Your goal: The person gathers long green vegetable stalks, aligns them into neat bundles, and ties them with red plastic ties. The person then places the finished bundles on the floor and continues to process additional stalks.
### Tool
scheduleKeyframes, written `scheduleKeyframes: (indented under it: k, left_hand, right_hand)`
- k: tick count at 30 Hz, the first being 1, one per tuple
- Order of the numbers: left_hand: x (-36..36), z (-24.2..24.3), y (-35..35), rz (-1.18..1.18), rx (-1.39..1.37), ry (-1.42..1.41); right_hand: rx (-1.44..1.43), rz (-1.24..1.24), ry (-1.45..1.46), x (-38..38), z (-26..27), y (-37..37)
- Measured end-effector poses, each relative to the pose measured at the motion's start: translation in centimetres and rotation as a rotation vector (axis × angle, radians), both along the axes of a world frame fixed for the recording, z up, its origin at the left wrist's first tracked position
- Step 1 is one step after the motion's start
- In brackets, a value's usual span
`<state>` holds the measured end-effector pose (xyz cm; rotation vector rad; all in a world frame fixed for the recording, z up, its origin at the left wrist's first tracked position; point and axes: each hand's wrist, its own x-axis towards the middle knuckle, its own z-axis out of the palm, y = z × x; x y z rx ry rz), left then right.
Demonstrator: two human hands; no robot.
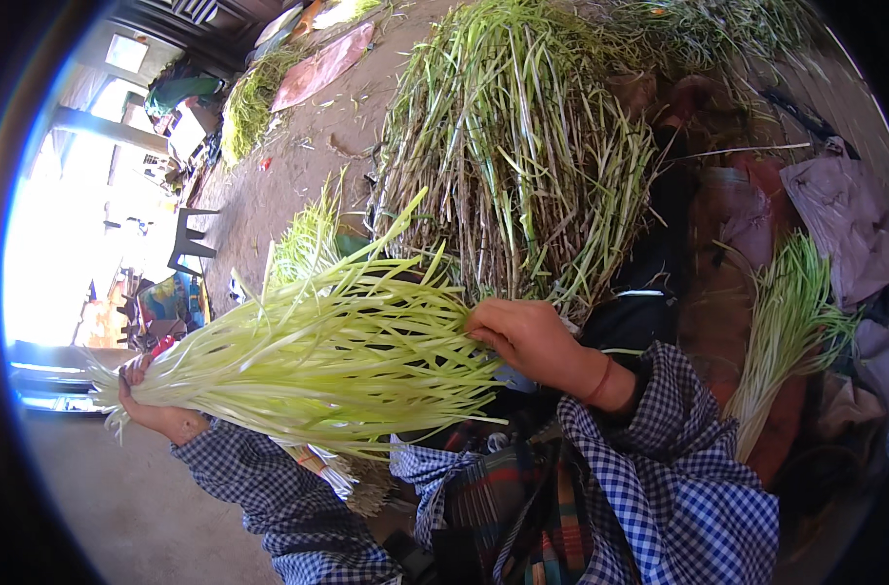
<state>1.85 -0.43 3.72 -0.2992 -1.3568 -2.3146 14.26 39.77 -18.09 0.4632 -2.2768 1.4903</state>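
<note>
A large bundle of long, flat, pale yellow-green leafy stalks [342,336], like blanched chives, stretches across the view before me. My left hand [141,395] is wrapped around its whitish end at the far left. The leaves fan out towards the right. At their tips, my right hand [528,340] has its fingers curled and pinched on some leaf ends. Just beyond the bundle stands a tall heap of green stalks with brownish lower parts [517,161]. My fingertips are partly hidden by the leaves.
Another bunch of stalks [781,329] lies on reddish cloth at the right, beside a greyish sheet [839,212]. A smaller pile [305,241] sits behind the held bundle. A pink mat [323,66], a low dark stool [192,241] and more greens [254,110] are on the floor.
</note>
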Motion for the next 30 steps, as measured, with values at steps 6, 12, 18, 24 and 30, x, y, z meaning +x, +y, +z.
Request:
scheduleKeyframes:
  k: [6, 12, 18, 24, 30]
  left_hand:
    - [-0.1, -2.5, -1.2, 0.031, 0.009, -0.115]
    - [-1.6, -5.0, -3.6, 0.172, -0.103, -0.21]
    - [-2.6, -6.8, -5.4, 0.237, -0.191, -0.243]
    - [-2.8, -9.2, -6.9, 0.357, -0.261, -0.28]
    - [-4.1, -11.3, -10.0, 0.233, -0.3, -0.266]
  right_hand:
    - [-0.93, -0.104, -0.453, 0.8, -2.1, 2.0]
    - [-0.216, -0.082, -0.355, 1.9, -2.7, 2.7]
    - [0.054, -0.038, -0.193, 1.2, -2.6, 0.9]
    - [-0.82, -0.061, -0.577, 1.7, -3.8, 2.8]
    - [-0.647, 0.393, -0.628, 4.0, -5.6, 1.3]
